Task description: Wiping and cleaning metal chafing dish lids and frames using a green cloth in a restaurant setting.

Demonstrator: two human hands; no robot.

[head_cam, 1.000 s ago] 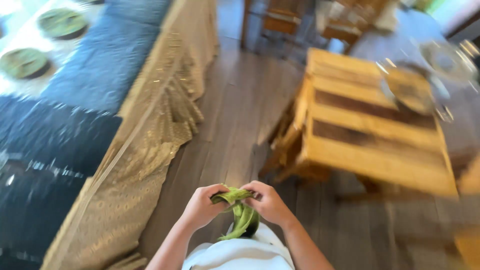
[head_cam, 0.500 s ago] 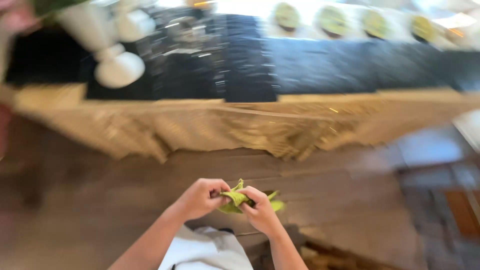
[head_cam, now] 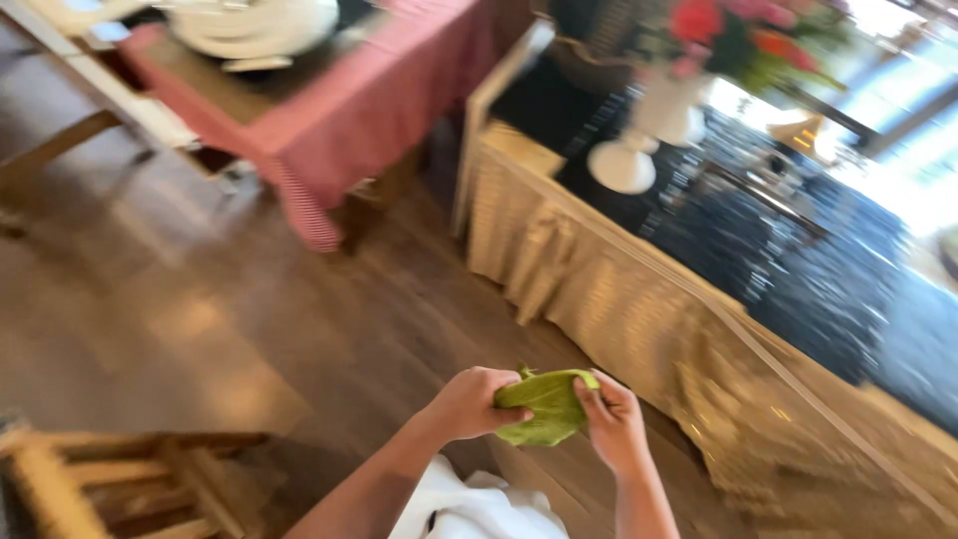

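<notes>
A green cloth [head_cam: 547,405] is bunched up between both of my hands, low in the view above the wooden floor. My left hand [head_cam: 469,401] is closed on its left side. My right hand [head_cam: 613,423] pinches its right end with the fingers folded over the edge. Something white [head_cam: 469,509] shows below my forearms, at the bottom edge.
To the right runs a long table with a dark blue cloth [head_cam: 788,260] and a beige pleated skirt [head_cam: 639,319], with a white vase of flowers [head_cam: 669,110] on it. A table in red cloth [head_cam: 329,120] stands beyond. A wooden chair [head_cam: 120,479] is at lower left.
The view has swung round: the long skirted table moved from across the top to the right side, and the red-clothed table came into view. Both hands still hold the green cloth.
</notes>
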